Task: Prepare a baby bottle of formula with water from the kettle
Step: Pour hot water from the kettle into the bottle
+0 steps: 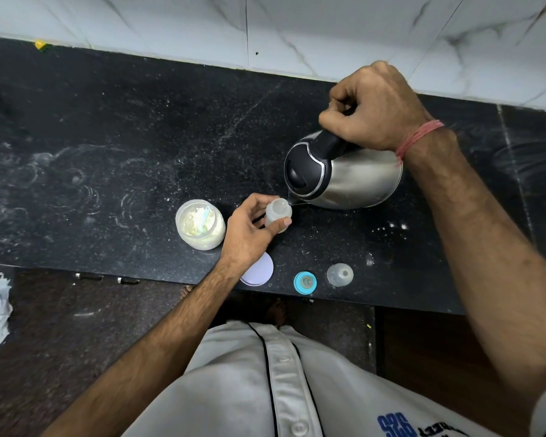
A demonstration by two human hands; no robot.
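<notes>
Steel kettle [344, 171] gripped by right hand [375, 111], tilted; left hand [249, 231] holds bottle [278, 214].

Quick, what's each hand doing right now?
Left hand: grips the baby bottle.
Right hand: grips the kettle by its handle, tilted toward the bottle.

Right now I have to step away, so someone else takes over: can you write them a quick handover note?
Right hand grips the handle of the kettle, tilted, spout at the mouth of the bottle.
Left hand holds the bottle upright on the counter.
Formula jar open, scoop inside; its lid, the teat ring and clear cap lie near the front edge.
Left: finish pouring, add formula, screw teat on.
</notes>
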